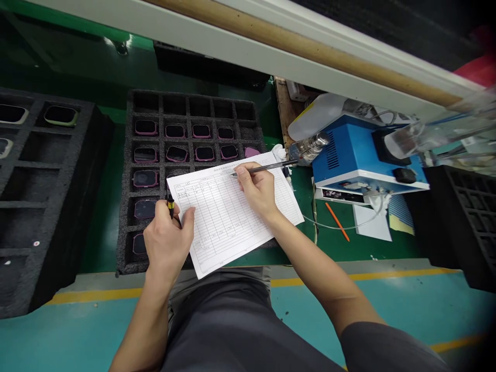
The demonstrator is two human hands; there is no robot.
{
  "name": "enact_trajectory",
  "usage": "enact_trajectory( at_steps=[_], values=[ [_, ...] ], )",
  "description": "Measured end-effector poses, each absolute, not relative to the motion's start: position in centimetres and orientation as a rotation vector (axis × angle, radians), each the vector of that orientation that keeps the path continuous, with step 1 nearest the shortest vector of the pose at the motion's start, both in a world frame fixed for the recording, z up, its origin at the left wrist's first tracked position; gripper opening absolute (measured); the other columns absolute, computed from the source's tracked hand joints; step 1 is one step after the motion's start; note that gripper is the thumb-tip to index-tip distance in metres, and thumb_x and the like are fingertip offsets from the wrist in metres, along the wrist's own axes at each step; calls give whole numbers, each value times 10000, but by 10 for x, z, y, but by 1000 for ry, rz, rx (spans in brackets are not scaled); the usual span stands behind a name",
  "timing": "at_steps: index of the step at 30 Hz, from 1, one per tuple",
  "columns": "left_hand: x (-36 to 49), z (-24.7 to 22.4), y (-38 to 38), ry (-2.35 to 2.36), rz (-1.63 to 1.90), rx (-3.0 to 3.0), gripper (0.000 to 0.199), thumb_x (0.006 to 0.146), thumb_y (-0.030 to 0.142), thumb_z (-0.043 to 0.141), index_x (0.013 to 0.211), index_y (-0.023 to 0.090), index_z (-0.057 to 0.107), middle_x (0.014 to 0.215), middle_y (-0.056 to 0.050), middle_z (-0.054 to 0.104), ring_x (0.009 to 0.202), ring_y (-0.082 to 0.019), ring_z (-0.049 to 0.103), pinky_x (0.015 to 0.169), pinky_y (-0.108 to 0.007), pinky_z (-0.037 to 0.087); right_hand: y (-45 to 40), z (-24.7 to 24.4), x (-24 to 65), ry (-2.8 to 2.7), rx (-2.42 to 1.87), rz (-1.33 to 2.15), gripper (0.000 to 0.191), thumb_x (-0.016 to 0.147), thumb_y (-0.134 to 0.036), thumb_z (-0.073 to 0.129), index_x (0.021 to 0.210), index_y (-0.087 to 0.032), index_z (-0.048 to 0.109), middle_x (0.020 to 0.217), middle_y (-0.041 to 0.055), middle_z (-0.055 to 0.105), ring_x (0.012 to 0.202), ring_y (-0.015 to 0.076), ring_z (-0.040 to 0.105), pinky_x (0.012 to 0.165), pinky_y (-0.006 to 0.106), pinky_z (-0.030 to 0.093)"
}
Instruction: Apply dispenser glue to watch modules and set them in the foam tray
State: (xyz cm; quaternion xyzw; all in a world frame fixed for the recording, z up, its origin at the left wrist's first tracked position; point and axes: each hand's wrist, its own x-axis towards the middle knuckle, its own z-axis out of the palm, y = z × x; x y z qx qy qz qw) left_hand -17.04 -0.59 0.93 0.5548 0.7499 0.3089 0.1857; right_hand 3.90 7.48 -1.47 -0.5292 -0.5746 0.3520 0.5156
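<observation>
A white printed form (228, 222) with a grid and some handwriting lies tilted over a black foam tray (132, 111). My right hand (258, 191) is closed on a dark pen (271, 166), its tip near the top of the form. At the form's left edge my left hand (167, 232) is closed around a small dark tool (171, 205) with a yellow band; the thumb lies beside the paper. Several watch-like pieces with purple frames (146, 128) sit in the tray's compartments, and the form hides part of the tray.
Another foam tray (58, 170) with light-framed pieces is at the left. Right of the form are a blue device (344, 150), a glass bottle (310, 149), an orange stick (337, 221) and white paper (372, 223). A dark tray stack (445, 217) stands far right; a pale beam (248, 36) crosses above.
</observation>
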Motion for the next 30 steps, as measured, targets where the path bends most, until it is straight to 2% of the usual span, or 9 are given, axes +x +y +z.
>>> enact_trajectory(
  at_steps=[3,6,9,11,13,16,22,26,30],
  values=[
    [-171,11,-6,2095,881,1561,326,814,393,679,819,253,385,556,71,473,492,-155,491,564,-273,321,75,-12,37,-1359,-1231,873,341,947,-558,629,947,-220,677,704,-23,577,569,96,503,512,239,409],
    [-172,10,-7,2053,916,1561,305,825,373,676,829,250,397,536,83,460,484,-148,494,553,-266,329,74,-4,48,-1373,-1216,813,361,980,-579,560,1112,-260,667,839,6,668,603,109,589,518,244,460],
    [-175,5,-8,1981,1029,1536,297,829,357,679,837,244,404,601,67,535,494,-130,522,542,-259,361,70,3,82,-1462,-1349,553,396,1009,-578,494,1208,-281,664,1045,56,721,831,175,695,724,322,571],
    [-177,1,-8,1885,1146,1482,309,827,345,687,836,240,397,723,37,615,523,-109,558,541,-248,398,64,1,113,-1485,-1507,353,410,990,-578,523,1201,-262,677,1128,84,722,1019,241,695,891,412,571],
    [-177,-4,-8,1755,1270,1413,326,826,327,699,837,237,386,840,10,649,591,-98,607,554,-229,439,56,-8,142,-1480,-1646,298,463,939,-582,597,1236,-233,661,1156,113,721,1089,286,684,934,466,560],
    [-176,-8,-7,1589,1441,1329,351,815,302,720,840,237,376,886,-5,644,702,-107,663,586,-205,488,43,-27,167,-1474,-1687,412,506,896,-558,649,1248,-194,643,1080,126,735,1006,275,702,928,469,563],
    [-173,-9,-5,1505,1517,1307,377,793,301,746,861,232,382,894,0,648,714,-106,688,621,-201,538,32,-36,158,-1394,-1555,538,443,856,-514,691,1147,-180,674,908,93,712,836,233,676,873,444,559],
    [-177,-6,-3,1416,1658,1219,427,747,319,789,850,229,384,891,-19,658,775,-138,719,661,-223,564,31,-19,151,-1210,-1425,652,440,806,-496,749,1130,-205,688,918,70,716,861,223,668,920,439,546],
    [-183,-1,0,1355,1794,1158,481,699,359,835,830,225,392,865,-14,662,767,-143,709,673,-249,568,25,1,148,-911,-1285,972,452,677,-464,856,1039,-225,731,957,43,757,935,235,690,964,431,540]
  ],
)
